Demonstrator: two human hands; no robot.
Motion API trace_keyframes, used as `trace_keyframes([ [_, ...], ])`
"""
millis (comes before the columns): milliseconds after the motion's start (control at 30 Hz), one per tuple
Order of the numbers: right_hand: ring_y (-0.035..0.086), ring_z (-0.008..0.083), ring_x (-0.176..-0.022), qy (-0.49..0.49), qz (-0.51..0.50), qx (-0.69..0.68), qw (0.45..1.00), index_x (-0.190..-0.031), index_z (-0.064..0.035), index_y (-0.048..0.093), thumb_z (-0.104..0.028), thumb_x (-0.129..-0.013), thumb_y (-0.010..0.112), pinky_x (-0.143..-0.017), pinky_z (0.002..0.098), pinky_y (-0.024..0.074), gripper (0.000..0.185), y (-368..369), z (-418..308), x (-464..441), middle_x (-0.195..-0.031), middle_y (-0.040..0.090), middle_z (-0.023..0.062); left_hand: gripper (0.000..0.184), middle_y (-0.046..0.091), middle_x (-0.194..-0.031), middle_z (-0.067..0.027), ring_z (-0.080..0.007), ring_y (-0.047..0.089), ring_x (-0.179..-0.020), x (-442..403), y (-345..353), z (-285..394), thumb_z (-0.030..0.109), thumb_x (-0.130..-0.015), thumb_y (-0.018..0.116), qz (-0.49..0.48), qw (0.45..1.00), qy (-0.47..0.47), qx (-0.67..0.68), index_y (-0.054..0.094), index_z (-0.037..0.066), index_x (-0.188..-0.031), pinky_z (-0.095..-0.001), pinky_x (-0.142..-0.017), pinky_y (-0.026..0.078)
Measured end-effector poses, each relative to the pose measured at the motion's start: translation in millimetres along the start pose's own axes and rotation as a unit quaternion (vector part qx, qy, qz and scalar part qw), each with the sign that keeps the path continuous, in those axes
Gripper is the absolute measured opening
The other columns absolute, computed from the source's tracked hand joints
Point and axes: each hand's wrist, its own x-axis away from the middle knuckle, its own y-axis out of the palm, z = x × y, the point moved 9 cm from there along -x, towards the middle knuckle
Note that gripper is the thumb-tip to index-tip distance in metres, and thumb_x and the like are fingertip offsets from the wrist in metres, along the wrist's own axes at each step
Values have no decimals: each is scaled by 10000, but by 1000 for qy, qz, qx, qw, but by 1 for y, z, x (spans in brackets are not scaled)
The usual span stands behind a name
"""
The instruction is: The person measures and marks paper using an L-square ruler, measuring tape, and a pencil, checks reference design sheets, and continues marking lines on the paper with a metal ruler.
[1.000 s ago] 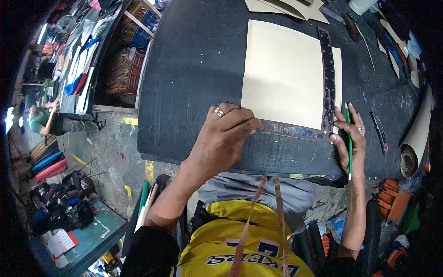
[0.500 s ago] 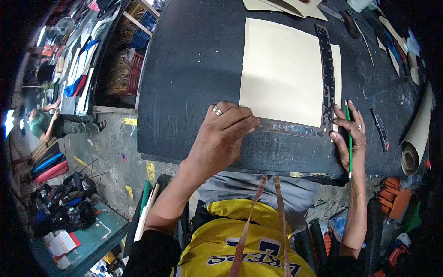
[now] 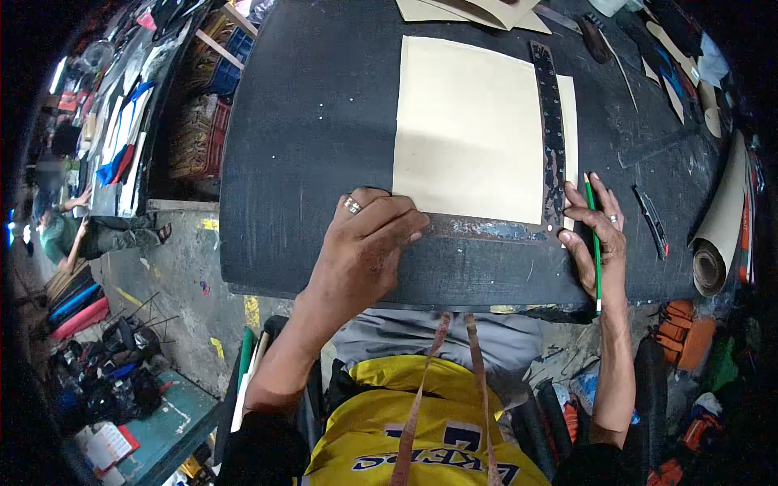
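A cream sheet of card (image 3: 470, 130) lies on the black tabletop, with an L-shaped metal square (image 3: 486, 228) along its lower and right edges. My left hand (image 3: 365, 239), fingers curled together, grips the end of the square's lower arm by the sheet's lower left corner. A green pencil (image 3: 597, 251) rests between the fingers of my right hand (image 3: 600, 235), its length crossing the palm. My right thumb and fingertips touch down near the square's corner and a narrow cream strip (image 3: 570, 138) showing right of the long arm.
A box cutter (image 3: 651, 221) and a roll of cream material (image 3: 717, 235) lie to the right. More cream sheets (image 3: 478, 12) and a dark-handled tool (image 3: 594, 40) are at the back. The table's front edge (image 3: 365, 304) is close to my body. Another person (image 3: 69, 231) is at far left.
The whole scene has shifted left in view. Both hands keep about the same places against the sheet and the square, and the pencil stays in my right hand.
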Motion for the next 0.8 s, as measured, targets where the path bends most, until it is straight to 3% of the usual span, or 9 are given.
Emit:
trace_keyframes([
  [133,408,323,-1614,-9,-8,8,1000,-1146,-110,787,-147,-896,849,-1353,578,219,261,0,1,0,-1470,733,54,291,732,-1137,-72,-273,652,-1060,0,1,0,-72,-870,781,0,1000,-2,1,786,48,-1135,-421,-871,516],
  [300,420,328,-1609,-10,-3,-5,1000,-1135,-101,782,-152,-900,847,-1357,588,203,250,-1,-1,0,-1471,731,65,283,735,-1141,-74,-273,652,-1057,-2,-1,2,-71,-872,784,5,1000,2,7,786,45,-1130,-418,-881,520],
  [400,460,338,-1587,-16,-2,13,1000,-1124,-100,784,-248,-910,849,-1351,587,197,268,0,-1,-1,-1448,745,74,281,735,-1141,-76,-273,652,-1056,-2,-1,1,-71,-874,782,7,1000,1,14,786,44,-1130,-419,-893,523],
  [800,446,333,-1596,-2,6,11,1000,-1110,-96,784,-222,-917,836,-1357,580,184,236,1,4,3,-1433,754,77,332,738,-1137,-101,-302,653,-1061,1,-6,-6,-130,-885,699,11,999,-12,38,768,31,-1167,-433,-914,563],
])
